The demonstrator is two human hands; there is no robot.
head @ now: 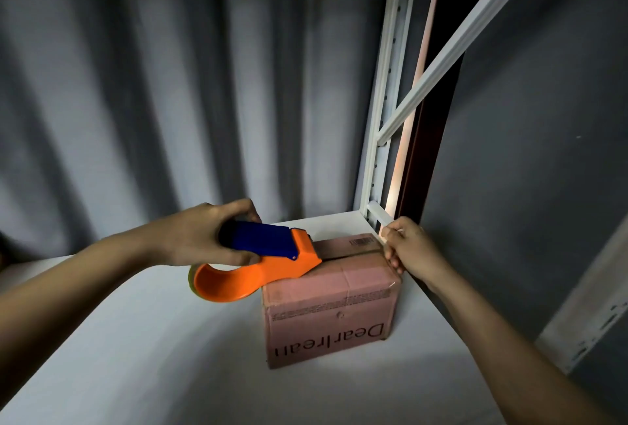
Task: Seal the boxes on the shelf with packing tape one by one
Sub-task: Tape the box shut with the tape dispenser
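A: Report items that are obscured or cut off, largest first.

B: The shelf [136,339] is a white board; its near edge and left end run out of view. Behind it hangs a grey pleated curtain [153,85], in deep shadow on the left. The white upright post [384,119] at the back right corner extends past the top of view. The box [331,305], pink cardboard, stands near the right edge of the shelf, toward the back right corner. Its printing faces the camera upside down and the last letters are hard to read. The far end of its top is partly covered by the tape dispenser [258,268].

A: Is the tape roll visible?

B: Only a thin greenish rim shows at the dispenser's rounded left end. Whether a strip of tape [334,248] already lies along the box's top seam is hard to confirm; a glossy band appears there, ahead of the dispenser's nose.

A: State of the hands.

B: Left hand [204,237]: fingers curled round the dispenser's blue handle, gripping it, with the orange nose resting on the box top. Right hand [407,248]: fingers bent over the box's far right top corner, holding it; the fingertips are hidden behind the box edge.
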